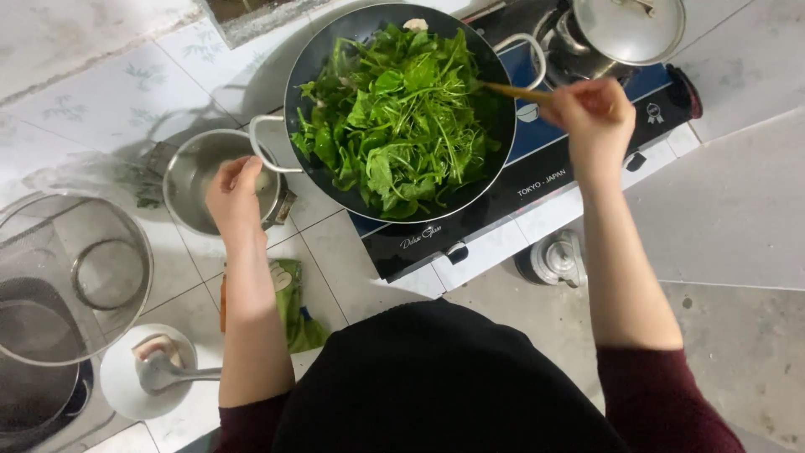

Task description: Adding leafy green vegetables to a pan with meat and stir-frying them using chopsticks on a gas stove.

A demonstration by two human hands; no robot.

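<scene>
A dark wok (312, 59) heaped with green leafy vegetables (394, 117) sits on a tabletop gas stove (537, 180). My right hand (594, 117) grips wooden chopsticks (513, 91) whose tips reach into the greens from the right. At the wok's left side my left hand (235, 195) is closed around its metal handle (264, 143), just above a small steel pot (193, 180).
A lidded steel pot (625, 29) stands on the stove's far burner. On the tiled floor lie a wire strainer (71, 277), a white bowl with a spoon (134, 386), a green packet (293, 302) and a small kettle (555, 260).
</scene>
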